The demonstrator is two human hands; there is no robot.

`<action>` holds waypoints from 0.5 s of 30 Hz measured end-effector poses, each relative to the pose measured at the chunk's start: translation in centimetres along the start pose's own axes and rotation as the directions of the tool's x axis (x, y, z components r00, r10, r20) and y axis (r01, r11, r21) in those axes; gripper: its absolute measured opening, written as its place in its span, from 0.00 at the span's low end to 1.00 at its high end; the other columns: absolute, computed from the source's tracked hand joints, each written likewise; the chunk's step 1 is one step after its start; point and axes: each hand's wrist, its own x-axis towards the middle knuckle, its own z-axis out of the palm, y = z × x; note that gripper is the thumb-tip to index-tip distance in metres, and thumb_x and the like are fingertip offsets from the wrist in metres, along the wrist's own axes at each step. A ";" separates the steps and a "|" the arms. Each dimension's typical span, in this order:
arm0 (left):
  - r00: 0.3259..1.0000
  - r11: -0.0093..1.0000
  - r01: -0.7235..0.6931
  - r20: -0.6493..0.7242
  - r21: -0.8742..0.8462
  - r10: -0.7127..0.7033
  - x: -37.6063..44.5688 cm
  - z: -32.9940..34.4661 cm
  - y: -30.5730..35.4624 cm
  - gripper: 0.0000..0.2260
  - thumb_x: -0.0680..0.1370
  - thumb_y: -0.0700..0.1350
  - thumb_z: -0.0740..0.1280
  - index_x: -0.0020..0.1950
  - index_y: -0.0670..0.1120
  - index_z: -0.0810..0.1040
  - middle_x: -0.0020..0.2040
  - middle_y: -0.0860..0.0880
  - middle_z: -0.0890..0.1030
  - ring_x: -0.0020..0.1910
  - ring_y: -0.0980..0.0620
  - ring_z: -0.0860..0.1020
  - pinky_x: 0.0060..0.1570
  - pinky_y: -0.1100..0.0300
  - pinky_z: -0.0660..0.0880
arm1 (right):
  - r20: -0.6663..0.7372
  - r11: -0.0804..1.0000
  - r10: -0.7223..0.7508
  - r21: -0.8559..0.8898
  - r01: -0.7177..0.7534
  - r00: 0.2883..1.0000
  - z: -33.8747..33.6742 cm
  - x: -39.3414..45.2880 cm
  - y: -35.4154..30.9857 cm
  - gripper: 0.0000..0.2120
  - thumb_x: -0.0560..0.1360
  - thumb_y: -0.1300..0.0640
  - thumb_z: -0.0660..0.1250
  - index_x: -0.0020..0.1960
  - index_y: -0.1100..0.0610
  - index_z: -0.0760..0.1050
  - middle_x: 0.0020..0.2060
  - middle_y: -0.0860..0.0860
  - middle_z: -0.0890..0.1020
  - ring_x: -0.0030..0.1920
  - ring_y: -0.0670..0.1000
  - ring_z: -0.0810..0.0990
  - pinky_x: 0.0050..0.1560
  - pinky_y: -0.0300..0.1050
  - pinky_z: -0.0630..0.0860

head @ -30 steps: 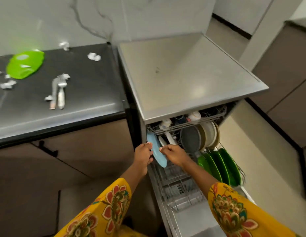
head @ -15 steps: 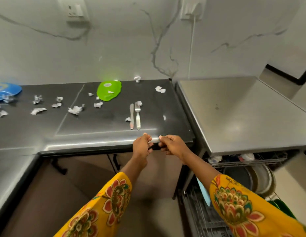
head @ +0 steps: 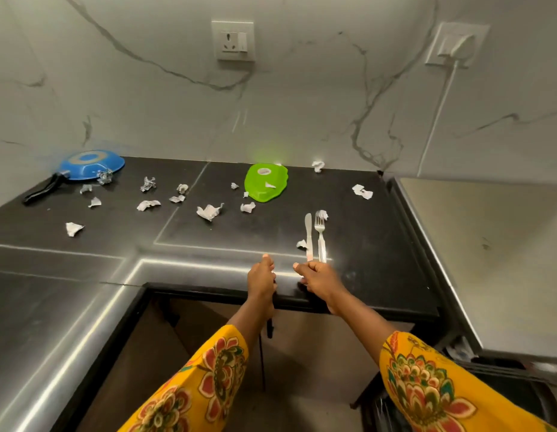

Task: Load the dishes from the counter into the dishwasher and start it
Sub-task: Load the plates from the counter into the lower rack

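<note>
My left hand (head: pixel 262 278) hovers at the counter (head: pixel 358 263) edge, fingers loosely curled, holding nothing. My right hand (head: pixel 317 277) is beside it, fingers curled right at the handle ends of the knife (head: pixel 308 236) and fork (head: pixel 320 236); I cannot tell if it grips them. Farther back lie paper scraps (head: pixel 209 211), a green plate (head: pixel 266 181) with a label I cannot read, and a blue pan (head: pixel 90 165).

No readable text anywhere

The pale oval sticker on the bright green plastic plate (head: pixel 266 181) is too blurred to read; the white wall socket plate (head: pixel 233 40) bears no legible marking.
</note>
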 end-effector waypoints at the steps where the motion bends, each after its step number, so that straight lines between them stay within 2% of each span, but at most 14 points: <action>1: 1.000 1.000 0.008 -0.014 -0.011 -0.009 0.7 -0.2 0.3 0.11 0.82 0.52 0.55 0.52 0.47 0.73 0.43 0.51 0.74 0.41 0.56 0.72 0.42 0.60 0.70 | 0.009 1.000 -0.007 -0.003 0.007 1.000 0.4 0.7 -0.4 0.15 0.74 0.46 0.66 0.39 0.58 0.75 0.35 0.53 0.76 0.40 0.52 0.75 0.47 0.49 0.73; 3: 0.999 0.999 0.020 -0.029 -0.031 -0.021 2.1 -0.5 0.9 0.11 0.82 0.53 0.56 0.51 0.47 0.73 0.40 0.52 0.73 0.38 0.56 0.71 0.39 0.61 0.68 | 0.024 1.000 -0.020 -0.010 0.020 1.000 1.0 2.4 -1.0 0.13 0.74 0.47 0.66 0.39 0.56 0.76 0.33 0.51 0.76 0.39 0.50 0.74 0.45 0.47 0.72; 7: 1.000 0.997 0.007 -0.024 -0.075 -0.009 5.4 -0.3 2.1 0.14 0.82 0.53 0.55 0.39 0.50 0.70 0.35 0.53 0.68 0.33 0.57 0.66 0.33 0.63 0.62 | 0.046 0.999 -0.038 0.000 0.038 0.998 2.4 6.8 -2.2 0.07 0.74 0.49 0.67 0.42 0.52 0.79 0.33 0.48 0.78 0.40 0.49 0.75 0.49 0.48 0.73; 9: 1.000 0.997 -0.009 -0.028 -0.075 0.007 7.5 0.1 2.9 0.14 0.82 0.53 0.55 0.39 0.50 0.69 0.35 0.53 0.68 0.33 0.57 0.66 0.33 0.64 0.61 | 0.047 0.998 -0.059 -0.020 0.060 0.997 2.9 9.1 -3.0 0.07 0.74 0.50 0.67 0.45 0.53 0.80 0.36 0.49 0.80 0.41 0.50 0.77 0.51 0.48 0.74; 13: 0.999 0.999 -0.014 -0.036 -0.048 0.013 11.8 0.8 4.9 0.15 0.82 0.55 0.54 0.41 0.50 0.70 0.36 0.52 0.69 0.34 0.57 0.66 0.33 0.64 0.61 | 0.086 0.983 -0.117 -0.129 0.128 0.989 3.5 13.8 -4.7 0.11 0.76 0.51 0.66 0.53 0.56 0.80 0.48 0.50 0.81 0.51 0.50 0.77 0.54 0.45 0.72; 15: 0.999 1.000 -0.014 -0.029 -0.025 0.013 13.9 1.2 6.0 0.16 0.82 0.56 0.53 0.41 0.49 0.71 0.37 0.52 0.69 0.34 0.57 0.66 0.34 0.64 0.61 | 0.135 0.955 -0.169 -0.224 0.196 0.976 3.8 16.3 -5.4 0.06 0.77 0.52 0.65 0.49 0.51 0.79 0.48 0.48 0.77 0.51 0.48 0.74 0.52 0.41 0.69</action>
